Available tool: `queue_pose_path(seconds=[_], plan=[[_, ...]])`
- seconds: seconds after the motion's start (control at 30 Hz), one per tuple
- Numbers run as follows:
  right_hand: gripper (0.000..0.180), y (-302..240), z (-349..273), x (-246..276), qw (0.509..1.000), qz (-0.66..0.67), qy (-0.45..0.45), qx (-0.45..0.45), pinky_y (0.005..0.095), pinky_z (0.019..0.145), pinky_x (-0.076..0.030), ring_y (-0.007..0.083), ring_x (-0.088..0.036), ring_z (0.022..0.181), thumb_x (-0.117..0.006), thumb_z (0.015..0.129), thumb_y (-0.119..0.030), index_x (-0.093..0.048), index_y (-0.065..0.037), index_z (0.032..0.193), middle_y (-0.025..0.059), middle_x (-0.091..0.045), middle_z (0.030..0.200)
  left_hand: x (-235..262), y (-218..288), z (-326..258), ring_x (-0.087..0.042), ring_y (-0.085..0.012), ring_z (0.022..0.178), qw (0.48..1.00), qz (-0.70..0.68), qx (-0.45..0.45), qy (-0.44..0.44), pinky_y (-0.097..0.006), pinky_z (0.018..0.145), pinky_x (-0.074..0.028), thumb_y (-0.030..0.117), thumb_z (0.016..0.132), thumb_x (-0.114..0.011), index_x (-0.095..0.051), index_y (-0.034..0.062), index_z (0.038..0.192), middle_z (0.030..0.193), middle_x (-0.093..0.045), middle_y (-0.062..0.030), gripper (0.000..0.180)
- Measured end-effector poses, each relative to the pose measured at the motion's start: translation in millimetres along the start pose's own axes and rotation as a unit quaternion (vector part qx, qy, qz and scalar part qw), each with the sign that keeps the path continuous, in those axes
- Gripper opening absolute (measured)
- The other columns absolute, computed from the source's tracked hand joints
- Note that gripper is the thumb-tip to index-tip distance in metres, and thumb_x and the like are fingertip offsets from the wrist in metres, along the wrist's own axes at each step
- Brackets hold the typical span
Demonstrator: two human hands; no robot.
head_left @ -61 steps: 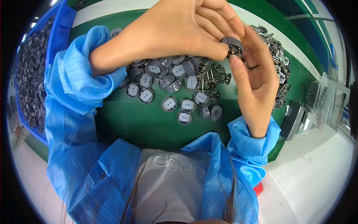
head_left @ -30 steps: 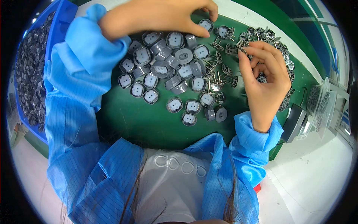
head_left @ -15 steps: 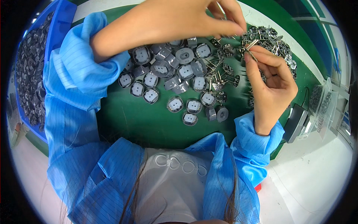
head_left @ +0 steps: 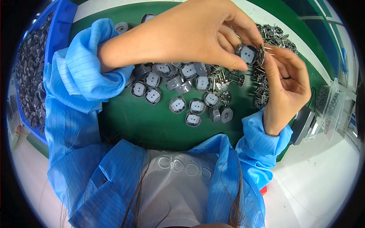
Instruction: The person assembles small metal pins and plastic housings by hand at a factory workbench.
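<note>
My left hand reaches across to the upper right, its thumb and fingers closed on a round grey plastic housing with a pale, two-holed inside. Facing it, my right hand pinches a small round circuit board with metal pins, held edge-on against the housing's open side. Whether the two parts are joined I cannot tell. Below my left hand lie many similar grey housings, some face up and some on their sides. Loose pinned circuit boards are scattered between the hands.
A heap of pinned circuit boards lies behind my right hand on the green tabletop. At the far left stands a blue bin full of dark parts. Clear plastic containers and a dark grey device are at the right.
My left hand has come lower and to the right, and a grey housing now shows in its fingers. My right hand has shifted slightly right, bringing its board against the housing.
</note>
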State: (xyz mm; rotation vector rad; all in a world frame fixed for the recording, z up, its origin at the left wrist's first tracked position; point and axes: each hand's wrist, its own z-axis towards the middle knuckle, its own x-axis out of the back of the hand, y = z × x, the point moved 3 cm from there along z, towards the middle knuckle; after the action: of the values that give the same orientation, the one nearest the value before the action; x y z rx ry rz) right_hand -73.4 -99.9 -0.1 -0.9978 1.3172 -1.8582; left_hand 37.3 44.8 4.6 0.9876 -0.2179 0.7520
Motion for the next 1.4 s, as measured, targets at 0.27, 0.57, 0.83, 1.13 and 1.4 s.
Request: queue_pose_path(seconds=[0.27, 0.57, 0.83, 1.13, 1.4], plan=[[0.014, -3.2, -1.1, -8.6, 0.944, -0.236, -0.057, 0.222, 0.0247, 0.076, -0.052, 0.0168, -0.064, 0.083, -0.066, 0.076, 0.011, -0.065, 0.005, 0.09, 0.0122, -0.066, 0.089, -6.6, -14.2, -1.8, -0.048, -0.0027, 0.061, 0.913, -0.264, 0.311, -0.022, -0.018, 0.054, -0.043, -0.002, 0.075, -0.069, -0.056, -0.0092, 0.091, 0.068, -0.059, -0.0042, 0.021], [0.019, -4.4, -6.7, -20.2, 0.922, -0.269, 0.012, 0.279, 0.0254, 0.06, -0.051, 0.02, -0.063, 0.067, -0.073, 0.065, 0.009, -0.067, 0.0, 0.081, 0.01, -0.064, 0.077, -10.9, -17.7, -6.5, -0.049, -0.002, 0.062, 0.894, -0.288, 0.342, -0.007, -0.017, 0.054, -0.042, -0.002, 0.076, -0.067, -0.057, -0.0094, 0.089, 0.065, -0.058, -0.0013, 0.018], [0.025, -2.3, -10.6, -25.9, 0.889, -0.292, -0.016, 0.351, 0.0275, 0.063, -0.051, 0.0226, -0.063, 0.074, -0.071, 0.065, 0.009, -0.067, 0.001, 0.088, 0.011, -0.062, 0.086, -13.7, -18.8, -9.9, -0.051, -0.0013, 0.063, 0.842, -0.385, 0.377, -0.009, -0.015, 0.056, -0.043, -0.002, 0.077, -0.064, -0.058, -0.0071, 0.089, 0.071, -0.06, -0.0023, 0.014], [0.03, 7.3, -11.8, -22.2, 0.991, -0.051, -0.112, -0.053, 0.027, 0.084, -0.048, 0.0144, -0.058, 0.097, -0.056, 0.091, -0.005, -0.052, 0.005, 0.119, 0.0111, -0.062, 0.101, -5.6, -13.9, -4.4, -0.056, -0.0051, 0.066, 0.891, -0.285, 0.351, 0.034, -0.017, 0.061, -0.047, -0.001, 0.074, -0.065, -0.056, -0.006, 0.096, 0.078, -0.063, -0.0081, 0.024], [0.023, 8.9, -5.6, -18.8, 0.992, -0.034, -0.104, -0.067, 0.0223, 0.07, -0.047, 0.0112, -0.059, 0.082, -0.06, 0.088, -0.005, -0.059, 0.002, 0.11, 0.0072, -0.064, 0.095, 14.6, -12.6, 7.0, -0.061, -0.0091, 0.072, 0.915, -0.223, 0.335, -0.029, -0.02, 0.064, -0.05, 0.001, 0.078, -0.063, -0.061, -0.0074, 0.095, 0.081, -0.065, -0.0104, 0.02]])
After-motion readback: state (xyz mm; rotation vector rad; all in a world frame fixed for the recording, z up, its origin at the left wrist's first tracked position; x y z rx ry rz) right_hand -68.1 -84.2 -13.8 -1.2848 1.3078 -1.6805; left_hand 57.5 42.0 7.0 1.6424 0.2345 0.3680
